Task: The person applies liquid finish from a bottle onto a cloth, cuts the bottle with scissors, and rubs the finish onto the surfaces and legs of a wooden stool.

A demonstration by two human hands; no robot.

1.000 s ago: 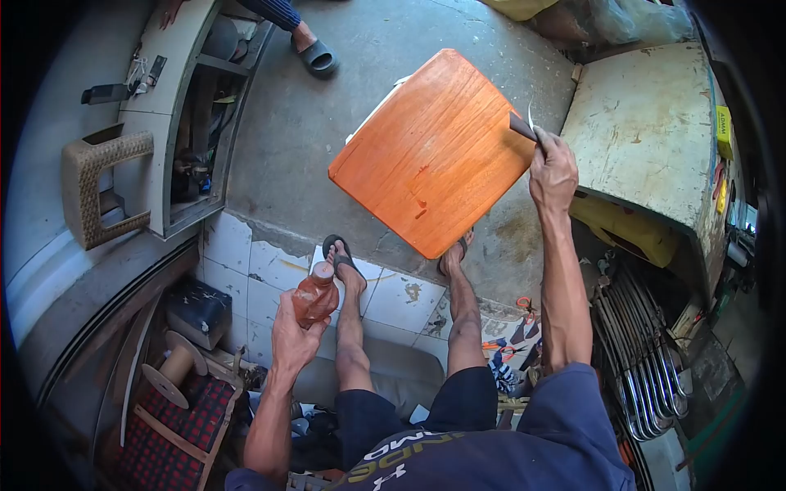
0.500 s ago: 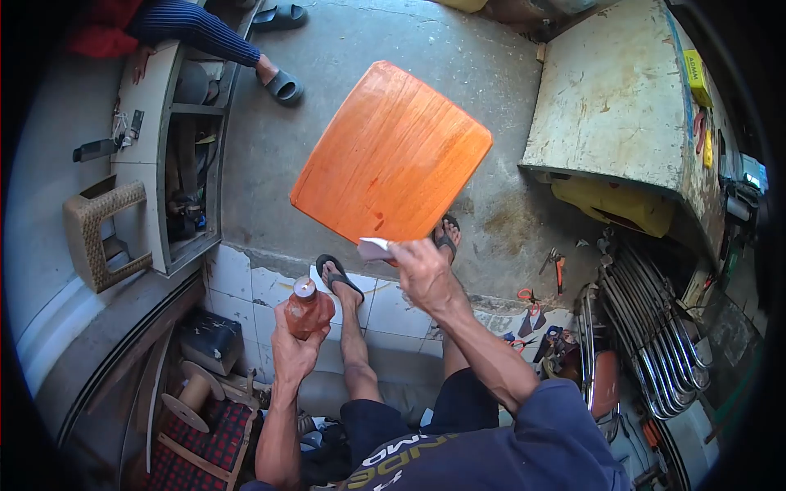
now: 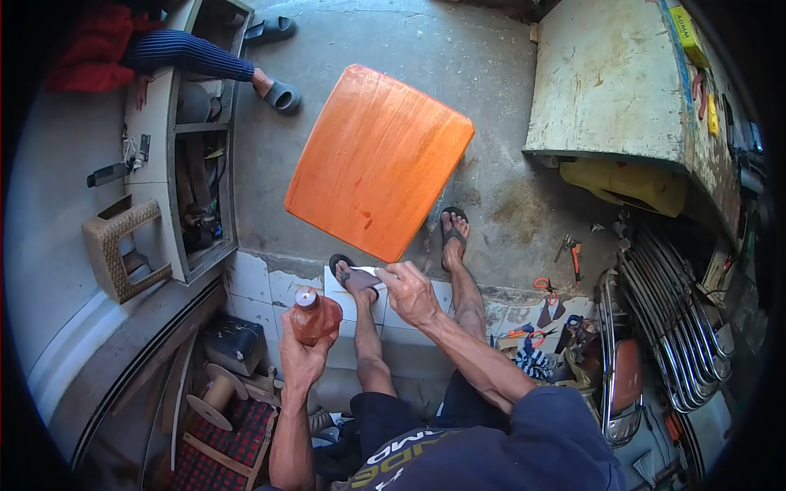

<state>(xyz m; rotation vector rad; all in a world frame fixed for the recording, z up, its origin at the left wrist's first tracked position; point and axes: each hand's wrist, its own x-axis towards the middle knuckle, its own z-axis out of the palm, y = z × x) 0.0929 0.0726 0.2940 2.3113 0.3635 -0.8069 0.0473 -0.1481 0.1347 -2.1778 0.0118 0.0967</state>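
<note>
Over the grey floor (image 3: 508,123), in front of the person, sits the orange wooden panel (image 3: 377,164), touched by neither hand. The left hand (image 3: 303,353) grips a reddish bottle (image 3: 317,321), top upward; the right hand (image 3: 412,295) pinches a thin sheet (image 3: 364,279). The step seems to be handling these two off the panel; contact would call for reaching forward.

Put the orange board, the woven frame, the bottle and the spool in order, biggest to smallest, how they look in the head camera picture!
1. Orange board
2. Woven frame
3. Bottle and spool: too alike to rank, and the bottle may look bigger because it's probably nearer the camera.
</note>
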